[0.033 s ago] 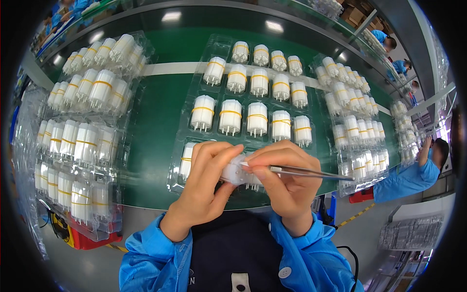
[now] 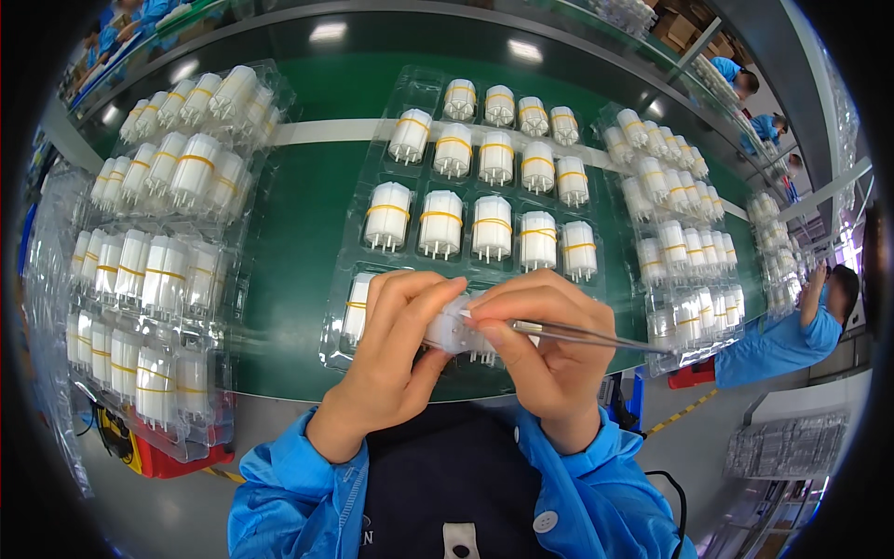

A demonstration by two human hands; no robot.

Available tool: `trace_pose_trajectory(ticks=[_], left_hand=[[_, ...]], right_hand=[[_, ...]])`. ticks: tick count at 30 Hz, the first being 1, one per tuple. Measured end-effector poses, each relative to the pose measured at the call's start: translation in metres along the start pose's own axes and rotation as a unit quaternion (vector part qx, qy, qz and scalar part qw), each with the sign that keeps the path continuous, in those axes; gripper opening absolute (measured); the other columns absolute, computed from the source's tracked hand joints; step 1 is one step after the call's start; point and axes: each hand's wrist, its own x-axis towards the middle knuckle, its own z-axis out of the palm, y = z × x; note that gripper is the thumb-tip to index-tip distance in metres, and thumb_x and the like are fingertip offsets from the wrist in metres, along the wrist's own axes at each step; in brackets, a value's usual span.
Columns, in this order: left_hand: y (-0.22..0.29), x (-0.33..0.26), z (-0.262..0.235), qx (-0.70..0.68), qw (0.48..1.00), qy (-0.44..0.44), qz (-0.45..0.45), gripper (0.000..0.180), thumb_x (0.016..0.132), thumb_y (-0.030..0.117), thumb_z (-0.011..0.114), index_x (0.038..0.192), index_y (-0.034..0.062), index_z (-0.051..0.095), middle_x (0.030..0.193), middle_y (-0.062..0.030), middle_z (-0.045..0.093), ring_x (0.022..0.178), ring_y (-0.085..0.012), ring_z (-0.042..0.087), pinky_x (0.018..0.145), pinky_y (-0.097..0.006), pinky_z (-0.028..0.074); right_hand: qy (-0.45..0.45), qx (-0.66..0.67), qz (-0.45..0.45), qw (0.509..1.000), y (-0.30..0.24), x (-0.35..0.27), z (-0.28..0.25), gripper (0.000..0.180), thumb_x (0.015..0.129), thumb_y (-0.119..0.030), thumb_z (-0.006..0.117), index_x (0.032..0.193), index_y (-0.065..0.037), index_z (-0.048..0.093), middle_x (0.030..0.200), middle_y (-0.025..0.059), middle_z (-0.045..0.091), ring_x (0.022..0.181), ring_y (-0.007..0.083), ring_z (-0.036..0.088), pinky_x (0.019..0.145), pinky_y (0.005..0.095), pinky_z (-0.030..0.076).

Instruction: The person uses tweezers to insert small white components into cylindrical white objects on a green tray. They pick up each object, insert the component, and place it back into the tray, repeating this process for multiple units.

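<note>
Between thumb and fingers my left hand grips a white translucent plastic part, its end face turned toward me. My right hand is closed around metal tweezers, which stick out to the right. The thumb and index tips of that hand pinch together at the part's right side, where a small white piece partly shows. Beneath both hands lies a clear plastic tray holding rows of white cylindrical units with metal pins and yellow rubber bands. My fingers hide some units in its near row.
Stacked trays of banded units stand at the left, with more at the right. Everything rests on a green work surface. A person in blue is at the far right; a red bin sits below the left edge.
The tweezers' free end has dipped slightly, and my right thumb and fingers have shifted a little against the part. My left hand looks almost still.
</note>
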Motion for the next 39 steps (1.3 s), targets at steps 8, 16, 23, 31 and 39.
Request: trace_pose_trajectory(ticks=[8,16,23,31,39], left_hand=[[0.001,0.001,0.004,0.000,0.997,0.078,0.011,0.057,0.066,-0.007,0.072,0.119,0.0004,0.052,0.120,-0.0201,0.057,0.104,-0.0359,0.056,0.090,-0.042,0.046],[-0.001,-0.009,0.011,-0.076,0.989,0.121,-0.045,0.057,0.069,-0.006,0.074,0.120,-0.0022,0.050,0.113,-0.0210,0.058,0.098,-0.0334,0.059,0.084,-0.038,0.049],[0.001,-0.006,0.005,-0.041,0.995,0.084,-0.043,0.061,0.068,-0.008,0.071,0.126,-0.0019,0.053,0.115,-0.0199,0.055,0.102,-0.0343,0.055,0.088,-0.040,0.045],[0.000,-0.004,0.005,-0.009,0.997,0.080,-0.021,0.063,0.066,-0.010,0.069,0.126,-0.0010,0.053,0.114,-0.0189,0.055,0.101,-0.0352,0.053,0.087,-0.040,0.044],[0.001,-0.005,0.005,-0.010,0.996,0.080,-0.024,0.063,0.066,-0.010,0.068,0.127,-0.0014,0.053,0.113,-0.0191,0.054,0.100,-0.0355,0.053,0.086,-0.041,0.045]], right_hand=[[0.078,0.208,0.022,0.975,0.009,-0.007,0.000,0.015,0.084,0.002,0.065,0.098,0.005,0.069,0.093,0.0171,0.069,0.085,0.0226,0.066,0.076,0.0319,0.053],[0.058,0.190,0.041,0.979,0.006,-0.015,0.020,0.014,0.084,-0.001,0.067,0.098,0.004,0.069,0.095,0.0167,0.070,0.088,0.0236,0.067,0.077,0.0320,0.053],[0.078,0.176,0.052,0.980,0.009,-0.015,0.021,0.012,0.085,-0.001,0.067,0.096,0.004,0.068,0.093,0.0163,0.070,0.086,0.0221,0.066,0.077,0.0311,0.053],[0.081,0.199,0.063,0.975,0.011,-0.015,0.022,0.011,0.086,0.001,0.066,0.096,0.005,0.068,0.093,0.0166,0.070,0.086,0.0212,0.066,0.076,0.0307,0.053],[0.080,0.218,0.049,0.971,0.013,-0.016,0.023,0.010,0.087,0.003,0.065,0.095,0.006,0.068,0.092,0.0182,0.069,0.084,0.0216,0.066,0.075,0.0307,0.053]])
